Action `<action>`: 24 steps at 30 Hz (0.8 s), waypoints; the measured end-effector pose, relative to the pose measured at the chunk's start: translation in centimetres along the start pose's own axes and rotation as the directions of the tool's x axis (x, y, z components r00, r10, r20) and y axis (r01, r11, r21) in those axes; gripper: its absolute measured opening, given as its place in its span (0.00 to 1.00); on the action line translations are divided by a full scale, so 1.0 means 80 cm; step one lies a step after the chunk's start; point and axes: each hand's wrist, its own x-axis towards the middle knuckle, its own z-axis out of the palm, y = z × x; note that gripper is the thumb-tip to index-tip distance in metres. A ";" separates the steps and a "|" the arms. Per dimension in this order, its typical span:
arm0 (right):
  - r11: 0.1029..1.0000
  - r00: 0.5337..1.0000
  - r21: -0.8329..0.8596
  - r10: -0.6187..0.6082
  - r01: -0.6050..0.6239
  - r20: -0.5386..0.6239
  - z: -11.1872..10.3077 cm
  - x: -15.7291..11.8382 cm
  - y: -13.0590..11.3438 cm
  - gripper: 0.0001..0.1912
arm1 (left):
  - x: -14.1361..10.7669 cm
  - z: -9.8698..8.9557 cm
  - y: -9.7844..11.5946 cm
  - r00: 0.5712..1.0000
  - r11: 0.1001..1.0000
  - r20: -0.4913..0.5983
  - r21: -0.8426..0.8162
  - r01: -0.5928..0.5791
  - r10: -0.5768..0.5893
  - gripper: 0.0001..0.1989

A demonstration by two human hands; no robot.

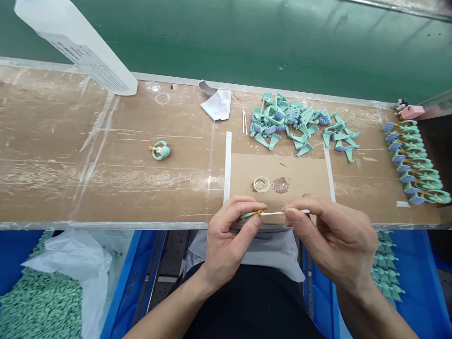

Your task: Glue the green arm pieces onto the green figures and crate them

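- Cotton swab (278, 213) between the left hand (229, 240) and right hand (328, 238), its tip at a molded part (252, 214) in the left fingers
- Cardboard sheet (278, 174) on the surface (106, 188), at 12 o'clock from the hands
- Small round dish (261, 184) on that sheet, just left of a stain (281, 185)
- Heap of molded parts (282, 120) behind the sheet, at 12 o'clock
- Crumpled cloth (218, 104) beside the heap, at 11 o'clock
- Single assembled piece (161, 150) on the surface, at 10 o'clock
- Row of assembled pieces (413, 162) along the surface's right end, at 2 o'clock
- Plastic bin (130, 282) below the surface at 8 o'clock, another (413, 282) at 4 o'clock
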 end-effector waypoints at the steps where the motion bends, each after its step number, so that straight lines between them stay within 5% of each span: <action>1: 1.000 1.000 -0.003 0.000 0.000 -0.003 0.000 0.000 0.000 0.09 | 0.000 0.000 0.000 1.000 1.000 0.000 -0.004 0.002 -0.002 0.08; 12: 0.998 0.998 0.027 0.058 -0.058 -0.028 -0.001 -0.005 0.005 0.09 | 0.000 0.000 -0.001 0.999 0.999 0.037 -0.042 0.019 -0.017 0.08; 18: 0.950 0.919 0.190 0.292 -0.247 -0.267 0.010 -0.006 0.032 0.10 | 0.001 -0.003 -0.012 0.996 0.992 0.008 -0.094 -0.084 0.085 0.09; 24: 0.980 0.976 -0.077 0.173 -0.184 -0.132 0.048 0.023 0.070 0.15 | 0.001 -0.002 -0.013 0.988 0.980 -0.003 -0.121 -0.155 0.156 0.12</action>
